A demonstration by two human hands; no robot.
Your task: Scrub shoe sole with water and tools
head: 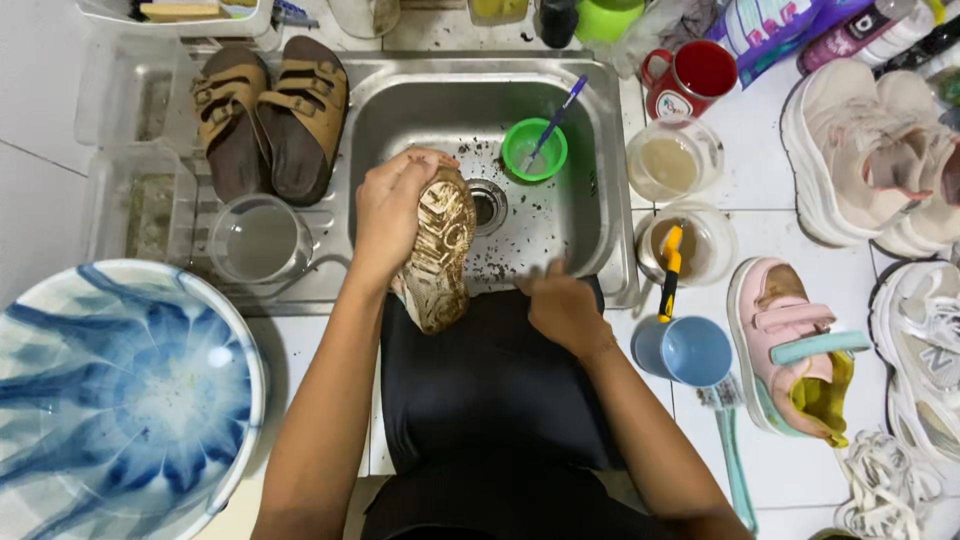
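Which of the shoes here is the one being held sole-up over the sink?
The muddy shoe in the left hand, its dirt-caked sole facing up over the steel sink. The brown sandals and the pink shoe lie untouched.

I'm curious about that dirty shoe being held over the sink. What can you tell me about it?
The muddy shoe is held sole-up over the front edge of the steel sink, its pale treaded sole caked with brown dirt. The left hand grips its far end; the near end points toward the person's lap. The right hand is blurred just beside it, not clearly touching. Dark crumbs of dirt speckle the basin below.
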